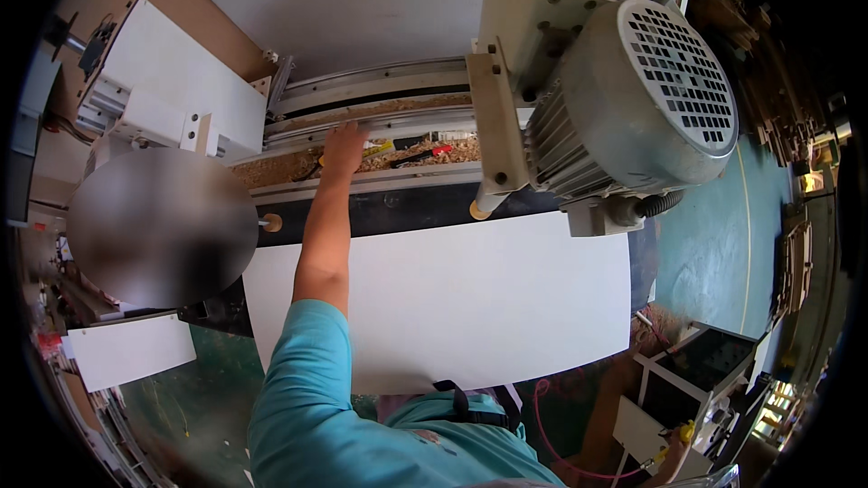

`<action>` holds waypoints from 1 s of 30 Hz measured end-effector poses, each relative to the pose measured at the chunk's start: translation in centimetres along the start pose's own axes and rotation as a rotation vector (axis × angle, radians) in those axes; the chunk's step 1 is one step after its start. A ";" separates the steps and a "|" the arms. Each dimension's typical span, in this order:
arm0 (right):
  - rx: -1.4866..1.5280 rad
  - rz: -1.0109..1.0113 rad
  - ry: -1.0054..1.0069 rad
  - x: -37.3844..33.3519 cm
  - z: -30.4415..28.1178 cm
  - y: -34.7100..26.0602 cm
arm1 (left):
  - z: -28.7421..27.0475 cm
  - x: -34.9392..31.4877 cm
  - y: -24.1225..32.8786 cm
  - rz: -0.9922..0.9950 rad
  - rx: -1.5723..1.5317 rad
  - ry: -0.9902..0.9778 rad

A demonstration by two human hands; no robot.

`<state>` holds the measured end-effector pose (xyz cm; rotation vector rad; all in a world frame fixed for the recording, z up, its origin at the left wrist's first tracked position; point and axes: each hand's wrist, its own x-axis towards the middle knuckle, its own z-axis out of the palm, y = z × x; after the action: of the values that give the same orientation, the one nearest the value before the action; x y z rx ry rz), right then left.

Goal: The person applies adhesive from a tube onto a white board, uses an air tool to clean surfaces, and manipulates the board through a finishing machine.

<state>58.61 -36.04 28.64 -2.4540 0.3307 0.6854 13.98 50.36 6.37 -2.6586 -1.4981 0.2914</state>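
My left hand (344,150) reaches forward over a long trough of wood shavings (280,168) between metal rails. Its fingers are bent down at the rail and blurred, so whether they grip anything is unclear. Beside it in the shavings lie a yellow tool (378,149) and a red-and-black hand tool (421,156). Low at the right, my right hand (671,455) is closed around a yellow-ended air blow gun (687,433), partly hidden. A pink air hose (541,416) loops toward that hand. A large white panel (470,298) lies in front of my body.
A big grey motor (597,117) with a slotted cover overhangs the right side. White machine housing (172,81) stands at the left, above a blurred round patch. Behind the trough rises a pale board (362,0). Green floor (701,244) and stacked boards (796,262) are at the right.
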 end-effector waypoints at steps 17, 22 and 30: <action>-1.194 -0.987 -1.069 -10.1 35.6 -24.3 | 2.5 -34.8 12.1 -0.822 -1.945 0.228; -1.405 -1.179 -1.265 -17.3 40.9 -23.8 | 1.4 -53.6 12.9 -1.116 -1.839 0.299; -1.334 -1.600 -1.078 -29.4 46.8 -18.0 | 3.4 -72.5 9.1 -1.384 -2.098 0.713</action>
<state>21.91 8.17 19.45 -1.6536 -2.7394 1.3120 -15.67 -16.41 10.83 0.0762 1.5441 1.4648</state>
